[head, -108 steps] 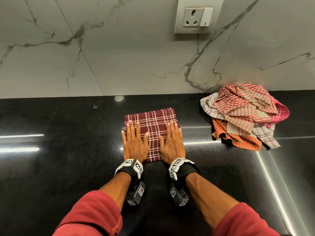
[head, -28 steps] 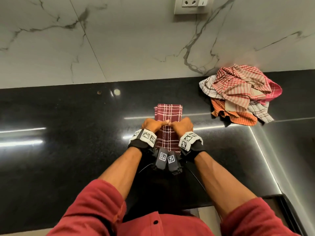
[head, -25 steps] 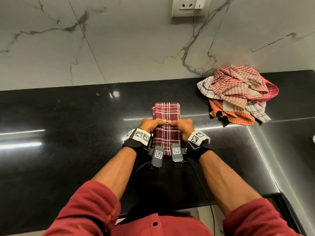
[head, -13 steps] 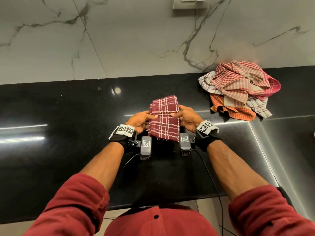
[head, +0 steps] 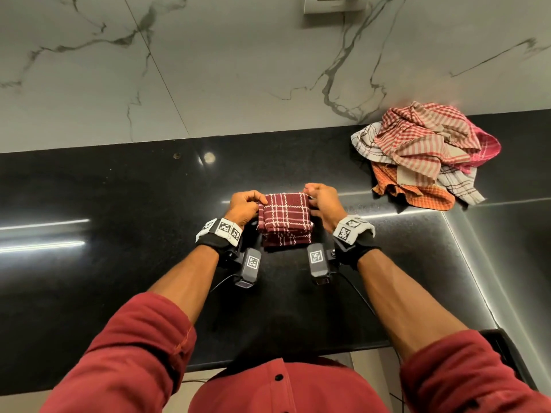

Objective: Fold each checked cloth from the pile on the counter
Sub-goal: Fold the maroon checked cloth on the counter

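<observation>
A maroon checked cloth (head: 284, 219) lies folded into a small thick square on the black counter (head: 119, 210), its layered edges showing at the near side. My left hand (head: 245, 206) pinches its far left corner. My right hand (head: 323, 204) grips its right edge, thumb up at the far corner. A pile of checked cloths (head: 423, 153), red, beige, white, pink and orange, sits crumpled at the back right against the wall.
A marble wall (head: 238, 70) rises behind the counter, with a socket plate (head: 334, 4) at the top edge. The counter's front edge runs just before my body. A lower dark surface (head: 507, 234) adjoins on the right.
The cloth went from a long strip pressed flat to lifted, then folded over toward the far side into a small square. Both hands moved apart to its sides.
</observation>
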The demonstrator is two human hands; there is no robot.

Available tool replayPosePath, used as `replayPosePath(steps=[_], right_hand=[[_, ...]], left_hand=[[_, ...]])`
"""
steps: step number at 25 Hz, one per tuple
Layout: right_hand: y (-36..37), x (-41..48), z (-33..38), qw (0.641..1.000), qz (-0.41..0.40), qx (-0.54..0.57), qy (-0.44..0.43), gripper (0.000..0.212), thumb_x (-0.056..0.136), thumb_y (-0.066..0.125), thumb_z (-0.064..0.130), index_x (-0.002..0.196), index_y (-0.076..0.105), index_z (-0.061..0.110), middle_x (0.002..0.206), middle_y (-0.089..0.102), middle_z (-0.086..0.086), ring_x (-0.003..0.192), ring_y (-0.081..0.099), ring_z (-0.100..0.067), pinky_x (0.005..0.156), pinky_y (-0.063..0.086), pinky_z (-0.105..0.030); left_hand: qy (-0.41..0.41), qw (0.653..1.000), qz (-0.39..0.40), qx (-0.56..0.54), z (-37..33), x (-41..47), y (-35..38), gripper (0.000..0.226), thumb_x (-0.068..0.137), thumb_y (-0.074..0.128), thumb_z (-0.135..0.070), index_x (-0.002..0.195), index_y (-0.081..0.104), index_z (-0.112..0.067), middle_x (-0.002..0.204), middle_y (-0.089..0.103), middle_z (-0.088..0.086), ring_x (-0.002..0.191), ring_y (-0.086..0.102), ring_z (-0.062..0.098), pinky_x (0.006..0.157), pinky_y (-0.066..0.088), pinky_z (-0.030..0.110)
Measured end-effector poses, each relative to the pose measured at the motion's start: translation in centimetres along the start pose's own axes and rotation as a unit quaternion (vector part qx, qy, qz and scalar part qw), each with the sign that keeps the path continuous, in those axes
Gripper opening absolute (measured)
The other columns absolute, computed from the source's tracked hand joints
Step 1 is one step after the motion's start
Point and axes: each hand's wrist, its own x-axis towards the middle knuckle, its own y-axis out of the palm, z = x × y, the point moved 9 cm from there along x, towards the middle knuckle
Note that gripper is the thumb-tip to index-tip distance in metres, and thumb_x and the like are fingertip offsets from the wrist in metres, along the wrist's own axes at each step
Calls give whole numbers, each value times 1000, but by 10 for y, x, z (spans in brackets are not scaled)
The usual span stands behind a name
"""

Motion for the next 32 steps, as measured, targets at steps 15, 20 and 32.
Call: replayPosePath(steps=[15, 20, 32], right_hand=[[-27, -14, 3, 974, -161, -158, -30, 38, 63, 84, 6, 96, 67, 15, 111, 67, -11, 106, 63, -26, 90, 56, -41], [27, -42, 11, 841, -119, -478, -225, 64, 81, 71, 48, 129, 52, 11, 142, 44, -15, 130, 44, -31, 105, 38, -43], [91, -42, -41, 692, -50, -671, -264, 68, 102, 21, 37, 154, -10, 6, 161, -12, -23, 148, -14, -42, 119, 0, -58]], left_hand=[[97, 988, -108, 47, -5, -7, -13, 29, 70, 66, 7, 70, 75, -21, 76, 74, -7, 71, 70, 3, 66, 55, 18], [68, 991, -65, 95, -14, 2, -10, 39, 76, 54, 12, 100, 75, -9, 99, 75, 6, 88, 69, 12, 73, 55, 15], [283, 866, 64, 406, 5, -31, 57, 57, 104, 15, -43, 156, 15, -19, 163, 13, -1, 151, 2, 11, 123, 4, 42]])
